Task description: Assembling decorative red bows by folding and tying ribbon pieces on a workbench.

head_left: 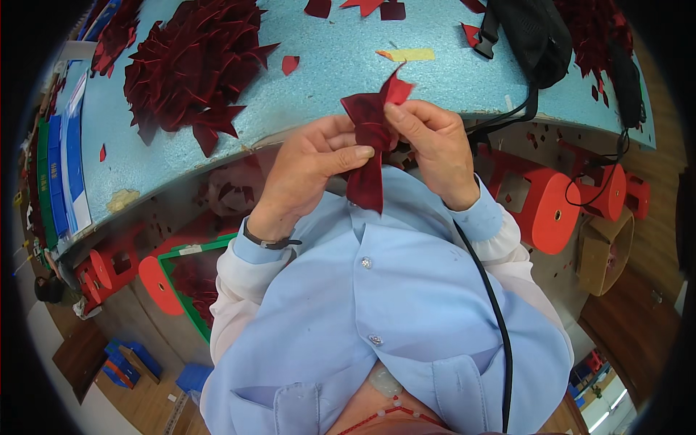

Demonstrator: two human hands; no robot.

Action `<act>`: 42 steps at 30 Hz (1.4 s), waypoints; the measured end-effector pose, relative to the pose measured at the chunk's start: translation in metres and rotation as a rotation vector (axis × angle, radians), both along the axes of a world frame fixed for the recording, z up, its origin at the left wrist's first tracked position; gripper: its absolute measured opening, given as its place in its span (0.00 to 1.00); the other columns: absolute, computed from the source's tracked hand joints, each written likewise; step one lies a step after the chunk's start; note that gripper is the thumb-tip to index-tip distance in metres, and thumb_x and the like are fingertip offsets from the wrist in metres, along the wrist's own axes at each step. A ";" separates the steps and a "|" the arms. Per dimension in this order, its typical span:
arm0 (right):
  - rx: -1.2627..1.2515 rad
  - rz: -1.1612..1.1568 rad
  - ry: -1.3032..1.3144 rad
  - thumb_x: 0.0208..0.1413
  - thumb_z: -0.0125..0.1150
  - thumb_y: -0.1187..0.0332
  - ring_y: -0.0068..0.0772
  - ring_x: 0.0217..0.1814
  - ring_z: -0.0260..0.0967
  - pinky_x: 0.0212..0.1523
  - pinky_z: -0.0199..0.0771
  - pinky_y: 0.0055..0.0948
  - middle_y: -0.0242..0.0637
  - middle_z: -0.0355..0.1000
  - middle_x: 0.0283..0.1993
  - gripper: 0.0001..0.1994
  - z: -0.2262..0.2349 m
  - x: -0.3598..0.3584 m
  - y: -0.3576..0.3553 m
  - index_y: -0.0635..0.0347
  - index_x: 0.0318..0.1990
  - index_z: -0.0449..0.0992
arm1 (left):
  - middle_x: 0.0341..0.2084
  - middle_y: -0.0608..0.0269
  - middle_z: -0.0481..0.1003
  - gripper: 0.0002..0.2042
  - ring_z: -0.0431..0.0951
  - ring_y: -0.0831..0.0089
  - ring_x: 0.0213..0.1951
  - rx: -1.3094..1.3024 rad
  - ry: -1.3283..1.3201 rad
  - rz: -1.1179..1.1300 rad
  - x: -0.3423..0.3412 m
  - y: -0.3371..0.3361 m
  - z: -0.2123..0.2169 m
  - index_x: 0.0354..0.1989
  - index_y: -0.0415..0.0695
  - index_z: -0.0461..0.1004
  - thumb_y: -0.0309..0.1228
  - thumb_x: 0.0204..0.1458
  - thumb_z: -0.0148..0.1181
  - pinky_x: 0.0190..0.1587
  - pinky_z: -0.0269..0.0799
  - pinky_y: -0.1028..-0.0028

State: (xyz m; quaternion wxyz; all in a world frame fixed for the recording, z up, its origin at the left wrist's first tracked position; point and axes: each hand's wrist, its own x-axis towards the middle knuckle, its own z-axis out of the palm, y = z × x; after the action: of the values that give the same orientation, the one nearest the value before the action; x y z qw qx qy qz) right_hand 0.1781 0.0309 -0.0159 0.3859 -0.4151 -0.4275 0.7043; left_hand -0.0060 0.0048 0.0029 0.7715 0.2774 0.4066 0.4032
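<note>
While a light blue shirt (312,290) is nearest, two hands are up in front of it with a dark red bow (370,133) between them. The left hand (308,159) has its thumb and fingers clamped on the bow near its middle. The right hand (440,141) has its fingers pinched on the upper part, where a brighter red side shows. The bow is held up by the near edge of the blue table (326,76). Farther back, a big dark red cloth pile (192,69) sits on the left, a yellow strip (417,54) lies past the bow, and a black bag (533,40) is on the right.
</note>
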 end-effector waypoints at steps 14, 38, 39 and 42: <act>0.583 0.103 -0.302 0.48 0.59 0.81 0.22 0.38 0.70 0.41 0.71 0.21 0.36 0.73 0.37 0.14 0.004 0.010 -0.007 0.72 0.44 0.72 | 0.38 0.59 0.75 0.16 0.76 0.74 0.40 0.123 0.052 0.099 -0.001 -0.003 -0.003 0.46 0.33 0.69 0.18 0.47 0.61 0.42 0.73 0.78; 0.732 -0.003 0.052 0.50 0.58 0.81 0.27 0.42 0.71 0.42 0.72 0.23 0.41 0.71 0.46 0.13 -0.003 0.005 -0.010 0.69 0.45 0.72 | 0.31 0.62 0.74 0.21 0.74 0.66 0.28 1.534 1.018 0.431 0.010 -0.008 0.001 0.38 0.38 0.67 0.12 0.31 0.62 0.36 0.67 0.66; 0.678 -0.005 0.038 0.50 0.57 0.81 0.26 0.41 0.71 0.40 0.72 0.22 0.41 0.72 0.44 0.13 -0.001 0.006 -0.011 0.69 0.45 0.72 | 0.31 0.62 0.74 0.20 0.74 0.67 0.28 1.435 1.002 0.384 0.008 -0.009 0.001 0.38 0.37 0.68 0.12 0.33 0.63 0.36 0.68 0.68; 0.565 -0.012 0.015 0.50 0.57 0.81 0.25 0.38 0.72 0.36 0.72 0.20 0.40 0.72 0.42 0.12 0.005 0.008 -0.013 0.69 0.44 0.73 | 0.32 0.61 0.75 0.19 0.76 0.69 0.30 1.236 0.970 0.286 0.009 -0.013 0.005 0.39 0.37 0.68 0.13 0.36 0.63 0.36 0.69 0.73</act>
State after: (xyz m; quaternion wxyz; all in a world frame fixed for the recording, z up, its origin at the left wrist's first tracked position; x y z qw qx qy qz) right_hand 0.1861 0.0176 -0.0105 0.4937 -0.2883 -0.6014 0.5581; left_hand 0.0028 -0.0085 0.0084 0.1562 0.7445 0.4313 0.4850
